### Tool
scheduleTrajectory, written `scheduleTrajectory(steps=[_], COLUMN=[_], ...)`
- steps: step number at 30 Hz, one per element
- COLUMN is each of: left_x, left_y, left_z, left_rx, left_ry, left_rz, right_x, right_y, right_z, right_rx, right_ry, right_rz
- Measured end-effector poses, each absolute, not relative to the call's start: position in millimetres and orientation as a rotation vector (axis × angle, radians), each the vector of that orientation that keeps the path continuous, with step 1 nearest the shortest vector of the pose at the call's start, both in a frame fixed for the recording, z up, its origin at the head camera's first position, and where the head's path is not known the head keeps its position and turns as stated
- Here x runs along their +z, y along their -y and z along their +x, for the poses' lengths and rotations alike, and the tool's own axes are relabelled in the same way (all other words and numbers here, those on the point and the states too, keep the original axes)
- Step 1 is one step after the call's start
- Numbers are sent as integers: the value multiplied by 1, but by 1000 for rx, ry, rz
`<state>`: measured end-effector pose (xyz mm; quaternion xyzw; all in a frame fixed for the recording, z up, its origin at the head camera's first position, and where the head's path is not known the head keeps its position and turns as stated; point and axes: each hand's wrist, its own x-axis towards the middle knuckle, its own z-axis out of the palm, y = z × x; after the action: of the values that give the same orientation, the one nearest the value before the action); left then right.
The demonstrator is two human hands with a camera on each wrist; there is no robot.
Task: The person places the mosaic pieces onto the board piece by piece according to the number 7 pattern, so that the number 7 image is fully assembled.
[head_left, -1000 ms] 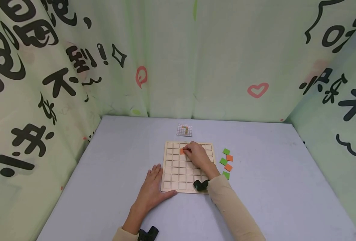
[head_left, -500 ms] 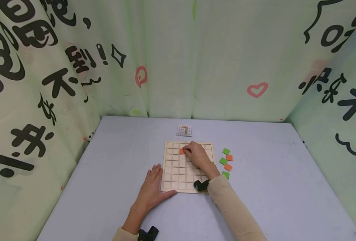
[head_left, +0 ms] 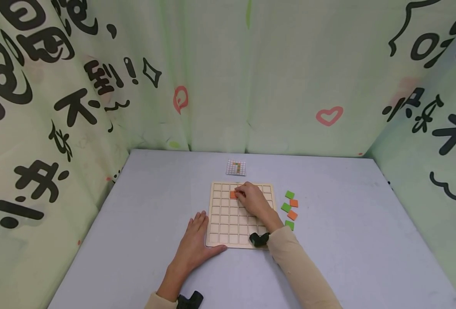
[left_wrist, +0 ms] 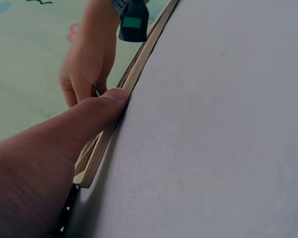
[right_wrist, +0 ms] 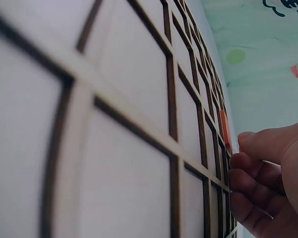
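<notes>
One orange tile shows on the wooden grid board, in the second row from the far edge and third column from the left; whether it sits flush in its square I cannot tell. The right hand reaches over the board, its fingers bent and its thumb close to the index fingertip, just beside the tile's right edge; the gap between them is narrow, but I cannot tell whether they pinch anything. The left hand lies with fingers straight and thumb spread wide, fingertips by the board's left edge and thumb touching its near edge. To the right of the board, on the white table, three green tiles and two orange tiles form a loose, staggered column. Beyond the far edge lies a small gridded card with a coloured pattern, and a pale green curtain with printed characters and a heart hangs behind
</notes>
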<state>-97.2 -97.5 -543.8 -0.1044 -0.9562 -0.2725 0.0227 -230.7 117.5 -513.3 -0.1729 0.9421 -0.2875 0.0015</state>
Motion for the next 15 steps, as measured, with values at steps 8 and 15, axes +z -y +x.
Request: scheduleTrajectory(steps=[8,15], left_x=[-544,-544], left_y=[97,97], left_z=[-97,-97], left_rx=[-824,-829], left_ry=[2954,2949], left_rz=[-330,-333], right_x=[-509,-509], right_y=[-121,-123], right_z=[-226,-222], right_rx=[-944,-969], right_ry=[-2943,-2951], right_rz=[-513,-449])
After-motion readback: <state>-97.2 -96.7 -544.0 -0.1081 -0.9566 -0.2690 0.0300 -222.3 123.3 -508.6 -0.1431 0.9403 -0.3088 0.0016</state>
